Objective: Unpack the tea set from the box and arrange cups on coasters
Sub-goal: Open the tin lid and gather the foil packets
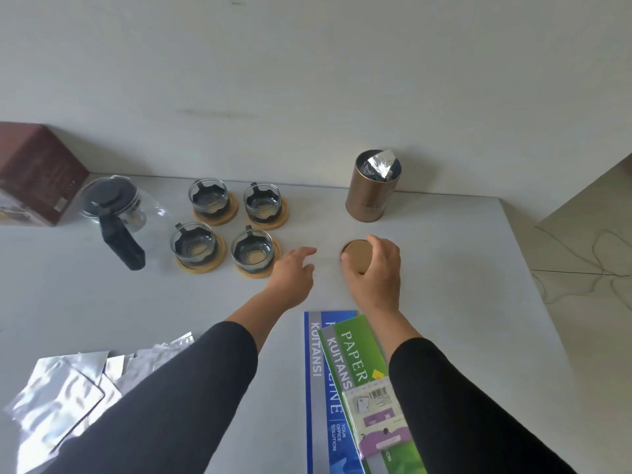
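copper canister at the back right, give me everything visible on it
The canister is a copper-toned cylinder, metallic-looking, standing upright on the white table near the wall. It has no lid on; a crumpled silver foil bag sticks out of its open top. Faint print on its side is unreadable. Nothing else touches it; both hands are nearer the camera.

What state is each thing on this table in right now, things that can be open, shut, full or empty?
Tea canister: upright, lid off, foil bag inside.
Canister lid: flat on table, under right hand.
Four glass cups: upright, empty, each on a coaster.
Teapot: lid on.
Brown box: closed.
Left hand: empty.
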